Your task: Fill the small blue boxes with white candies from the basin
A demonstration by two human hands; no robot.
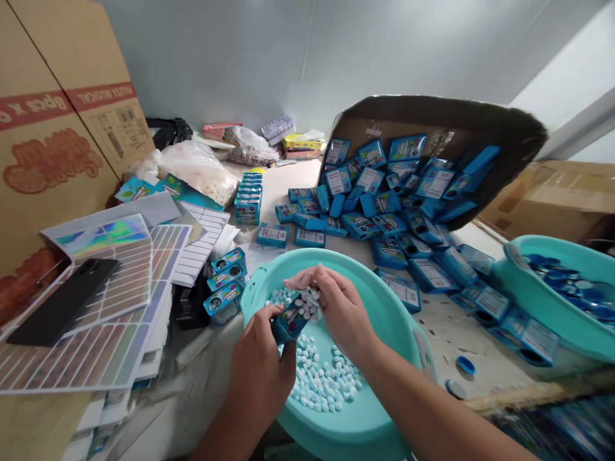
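My left hand point(266, 358) is wrapped round a small blue candy box point(291, 320), tilted over a turquoise basin point(384, 301). My right hand point(343, 307) is closed on a pale pink piece point(302, 280), thin and curved, whose kind I cannot make out. A cluster of white and pale blue candies point(309, 303) lies between that piece and the upper end of the box. More loose candies point(327, 384) cover part of the basin's floor. The box's opening is hidden by the candies and fingers.
Many blue boxes point(389, 224) spill from a tipped carton point(432, 118). At right, a second basin point(528, 246) holds blue lids. Left of my hands stand a few boxes point(225, 282), label sheets point(120, 275) and a black phone point(62, 304). Two round lids point(466, 365) lie at right.
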